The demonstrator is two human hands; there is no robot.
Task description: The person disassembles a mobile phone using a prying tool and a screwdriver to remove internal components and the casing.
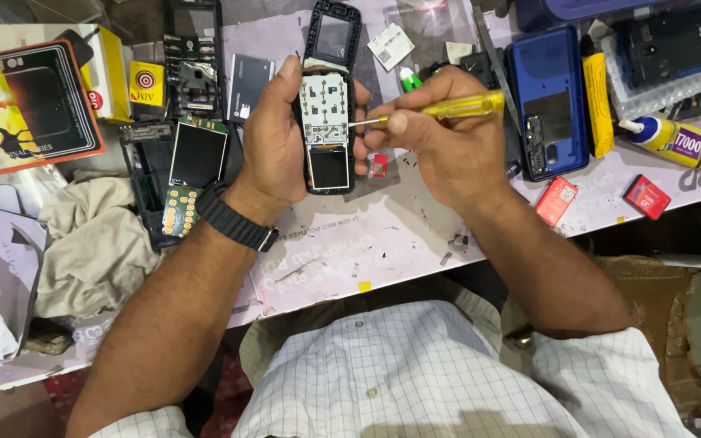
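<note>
**Grip on an opened keypad phone during bench work**

Clasped in the left hand (279, 138), the opened keypad phone (328, 130) sat upright above the bench mat (342, 243), fingers wrapped behind it and the thumb pressed along its left edge, apparently so that the bared keypad board and small screen faced the camera and stayed steady. The right hand (440, 138) was closed around a yellow-handled screwdriver (448, 108), held nearly level, its metal tip touching the right side of the board; the forefinger lay along the shaft, probably for fine control. A black wrist strap (235, 219) circled the left wrist.

Just above the phone lay its removed black front frame (333, 32), and to the left a second stripped handset (184, 174) with screen and green circuit board exposed, near enough to be reached. A dark battery (249, 85) rested above that. Right of the hands lay a blue smartphone back (547, 101), two small red packets (557, 200), and a glue tube (667, 138). A beige cloth (91, 243) was bunched at the left edge beside an orange-bordered box (26, 105).
</note>
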